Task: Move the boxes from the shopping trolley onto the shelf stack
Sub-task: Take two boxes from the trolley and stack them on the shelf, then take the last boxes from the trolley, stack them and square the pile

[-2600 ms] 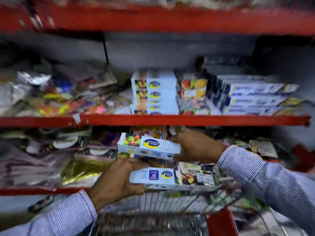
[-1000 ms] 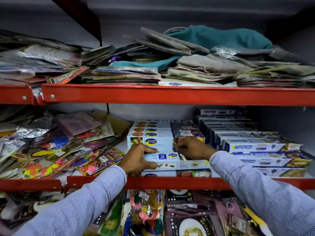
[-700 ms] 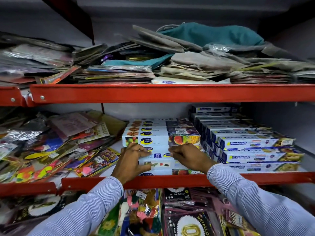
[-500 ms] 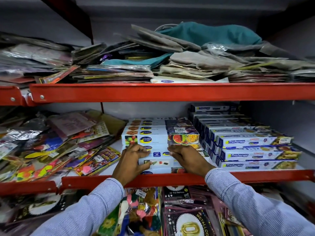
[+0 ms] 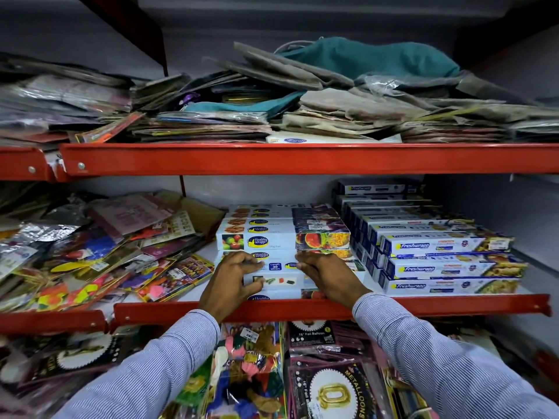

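Note:
A stack of white Healthy Wrapp boxes (image 5: 260, 241) with fruit pictures sits in the middle of the middle shelf (image 5: 423, 308). In front of it, near the red shelf edge, lies a white box (image 5: 279, 267) marked 30 meters, on top of other boxes. My left hand (image 5: 233, 278) grips its left end, fingers curled over the top and thumb on the front face. My right hand (image 5: 328, 275) lies over its right end, hiding that part. The trolley is out of view.
Blue and white Freshwrapp boxes (image 5: 447, 267) are stacked right of my hands. Loose colourful packets (image 5: 99, 252) spread over the shelf's left side. Flat bags and a teal cloth (image 5: 363, 60) pile on the upper shelf. Balloon packets (image 5: 329, 388) hang below.
The boxes came up from the trolley onto the middle shelf. Over the last second both hands stayed on the front box and slid slightly toward the shelf edge.

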`<state>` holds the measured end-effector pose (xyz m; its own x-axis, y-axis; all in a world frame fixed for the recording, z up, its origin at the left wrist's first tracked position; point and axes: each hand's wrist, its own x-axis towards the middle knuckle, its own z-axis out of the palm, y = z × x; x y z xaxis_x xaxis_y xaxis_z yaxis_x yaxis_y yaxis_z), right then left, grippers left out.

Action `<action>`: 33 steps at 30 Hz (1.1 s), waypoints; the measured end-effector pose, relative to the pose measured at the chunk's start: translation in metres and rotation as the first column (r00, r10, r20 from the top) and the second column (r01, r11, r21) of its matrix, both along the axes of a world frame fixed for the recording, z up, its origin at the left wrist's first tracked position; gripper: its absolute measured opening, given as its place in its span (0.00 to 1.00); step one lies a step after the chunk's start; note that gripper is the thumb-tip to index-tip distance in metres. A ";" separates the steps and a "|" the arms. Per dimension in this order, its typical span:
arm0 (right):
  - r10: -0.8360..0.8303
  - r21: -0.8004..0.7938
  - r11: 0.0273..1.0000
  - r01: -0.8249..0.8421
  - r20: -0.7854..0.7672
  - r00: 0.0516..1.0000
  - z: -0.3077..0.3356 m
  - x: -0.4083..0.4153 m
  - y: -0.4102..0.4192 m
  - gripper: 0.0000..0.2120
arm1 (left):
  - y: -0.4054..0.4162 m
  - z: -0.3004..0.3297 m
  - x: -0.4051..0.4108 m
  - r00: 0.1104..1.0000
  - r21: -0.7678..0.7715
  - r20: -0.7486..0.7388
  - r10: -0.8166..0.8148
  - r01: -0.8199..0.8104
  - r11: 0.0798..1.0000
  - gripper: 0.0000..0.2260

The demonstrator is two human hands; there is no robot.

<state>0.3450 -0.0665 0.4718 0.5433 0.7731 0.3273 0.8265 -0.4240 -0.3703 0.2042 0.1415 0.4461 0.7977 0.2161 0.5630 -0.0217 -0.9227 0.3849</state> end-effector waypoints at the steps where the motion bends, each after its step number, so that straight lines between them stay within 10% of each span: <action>1: -0.003 0.003 1.000 0.003 0.005 1.000 -0.001 0.001 0.001 0.21 | 0.001 -0.001 0.001 1.000 0.004 0.009 0.001 -0.001 1.000 0.18; 15: -0.026 0.009 1.000 0.025 0.280 0.960 -0.041 -0.074 -0.021 0.28 | -0.051 -0.039 -0.075 0.993 0.445 -0.063 0.100 -0.062 0.893 0.31; 25: 0.015 -0.102 0.995 -0.006 0.092 0.996 -0.186 -0.158 -0.085 0.26 | -0.091 -0.184 -0.193 0.921 0.250 -0.386 0.051 0.051 0.967 0.30; 33: -0.014 -0.359 0.931 -0.073 -0.235 0.972 -0.337 -0.201 -0.115 0.23 | -0.120 -0.318 -0.255 0.697 0.064 -0.716 -0.036 0.117 0.991 0.20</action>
